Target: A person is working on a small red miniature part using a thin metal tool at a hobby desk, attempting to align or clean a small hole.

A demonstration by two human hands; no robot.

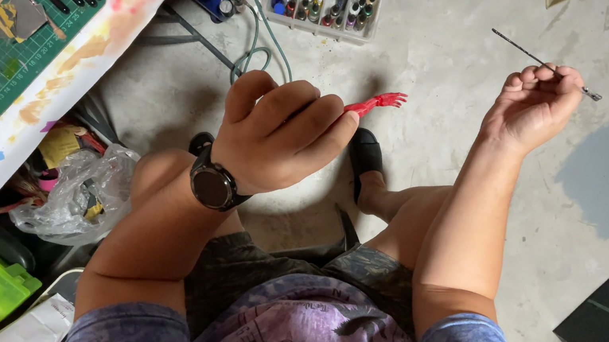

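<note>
A small red figure part (pixel 376 103) is pinched in the closed fingers (pixel 304 119) of the left hand (pixel 277 139), its long axis pointing up and right. A thin brush (pixel 546 64) is gripped by the closed right hand (pixel 533 105), well apart to the right, above the concrete floor (pixel 449 64).

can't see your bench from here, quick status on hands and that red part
Left hand shut on small red model arm. Right hand raised, pinching thin metal-handled tool. Nothing between the two; tray of paint bottles on floor beyond.
</note>
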